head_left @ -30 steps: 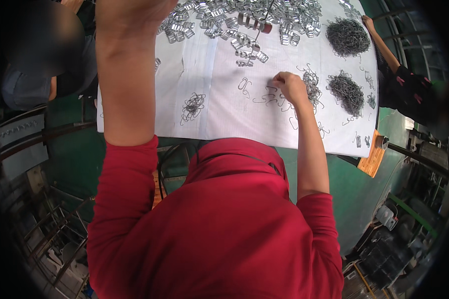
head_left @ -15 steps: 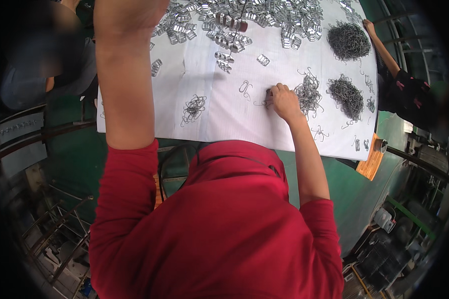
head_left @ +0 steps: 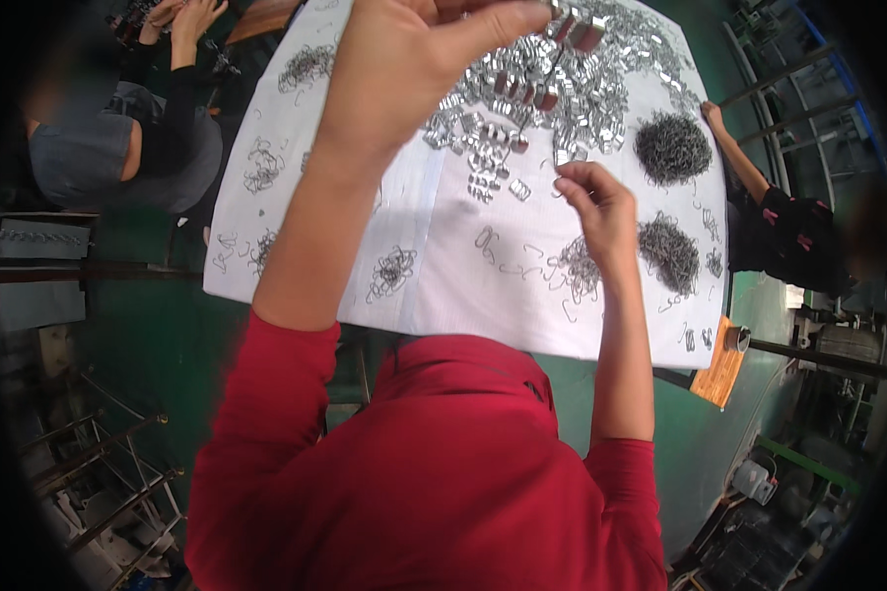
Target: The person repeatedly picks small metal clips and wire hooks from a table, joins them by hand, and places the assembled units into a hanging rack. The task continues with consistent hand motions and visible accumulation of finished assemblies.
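My left hand (head_left: 404, 74) is raised at the top, thumb stretched out and fingers closed at the upper edge, partly cut off. By its thumb tip hangs a string of shiny metal clips (head_left: 527, 91) with reddish reflections, strung one below another on thin wires; the hand seems to grip its top. My right hand (head_left: 606, 212) is lifted over the white table, thumb and forefinger pinched on what looks like a thin wire hook, mostly hidden by the fingers. Below that hand lies a loose pile of wire hooks (head_left: 574, 268). One loose metal clip (head_left: 519, 189) rests left of its fingertips.
A large heap of metal clips (head_left: 601, 74) covers the far table. Two dense dark hook piles (head_left: 672, 148) stand at the right, smaller hook clusters (head_left: 392, 273) at the left. One co-worker's hand (head_left: 712, 115) touches the right table edge; another person's hands (head_left: 182, 22) work at upper left.
My right hand has left the hook pile and risen toward the clips, fingers pinched. My left hand has come lower and to the right. The whole view has shifted, showing more of the far table.
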A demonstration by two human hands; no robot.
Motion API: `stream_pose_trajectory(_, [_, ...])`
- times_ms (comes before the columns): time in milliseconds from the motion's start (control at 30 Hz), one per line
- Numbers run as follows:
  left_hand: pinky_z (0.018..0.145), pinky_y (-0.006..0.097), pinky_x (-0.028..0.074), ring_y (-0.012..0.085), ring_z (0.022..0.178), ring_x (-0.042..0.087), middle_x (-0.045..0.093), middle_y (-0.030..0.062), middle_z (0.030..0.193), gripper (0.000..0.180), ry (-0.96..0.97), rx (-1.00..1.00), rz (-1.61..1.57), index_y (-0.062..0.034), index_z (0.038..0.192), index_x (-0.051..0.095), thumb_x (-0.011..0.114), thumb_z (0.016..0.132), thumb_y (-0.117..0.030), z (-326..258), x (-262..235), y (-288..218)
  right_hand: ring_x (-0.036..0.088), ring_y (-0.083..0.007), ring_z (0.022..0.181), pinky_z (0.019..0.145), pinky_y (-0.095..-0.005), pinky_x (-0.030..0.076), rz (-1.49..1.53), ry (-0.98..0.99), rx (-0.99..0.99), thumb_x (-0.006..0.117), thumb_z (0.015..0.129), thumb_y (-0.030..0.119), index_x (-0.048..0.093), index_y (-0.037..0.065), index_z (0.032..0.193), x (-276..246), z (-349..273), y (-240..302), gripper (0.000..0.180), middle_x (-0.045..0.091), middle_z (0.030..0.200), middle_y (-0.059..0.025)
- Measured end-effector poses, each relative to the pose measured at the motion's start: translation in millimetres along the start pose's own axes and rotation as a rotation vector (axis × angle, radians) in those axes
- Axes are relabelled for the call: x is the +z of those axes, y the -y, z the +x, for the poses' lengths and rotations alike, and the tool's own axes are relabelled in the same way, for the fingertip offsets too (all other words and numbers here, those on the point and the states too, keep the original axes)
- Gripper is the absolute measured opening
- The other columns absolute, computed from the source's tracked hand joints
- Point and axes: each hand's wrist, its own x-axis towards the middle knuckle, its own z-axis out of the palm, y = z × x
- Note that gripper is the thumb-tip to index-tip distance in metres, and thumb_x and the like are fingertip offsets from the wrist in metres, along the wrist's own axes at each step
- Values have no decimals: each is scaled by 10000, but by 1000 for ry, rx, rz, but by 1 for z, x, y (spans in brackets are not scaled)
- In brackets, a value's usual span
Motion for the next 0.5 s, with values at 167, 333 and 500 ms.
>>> stream_pose_trajectory(167, [723,208,474,101,813,604,646,67,889,200,-21,139,166,-4,961,611,653,767,-28,-3,14,-5,546,-66,730,664,-180,437,475,-102,-274,645,793,57,620,-11,879,-30,11,132,112,608,799,-12])
stream_pose_trajectory(333, [690,214,473,93,742,611,660,45,821,161,-91,191,231,-28,894,637,675,737,-36,-3,26,-11,539,-83,784,670,-186,440,411,-264,-480,642,789,59,622,-25,856,-23,26,146,109,559,924,-46])
stream_pose_trajectory(500, [668,213,476,87,740,607,658,33,825,158,-71,178,179,-31,892,633,671,738,-31,1,33,-6,519,-86,815,650,-195,430,450,-345,-517,666,768,92,627,6,819,-17,34,144,107,532,944,-52])
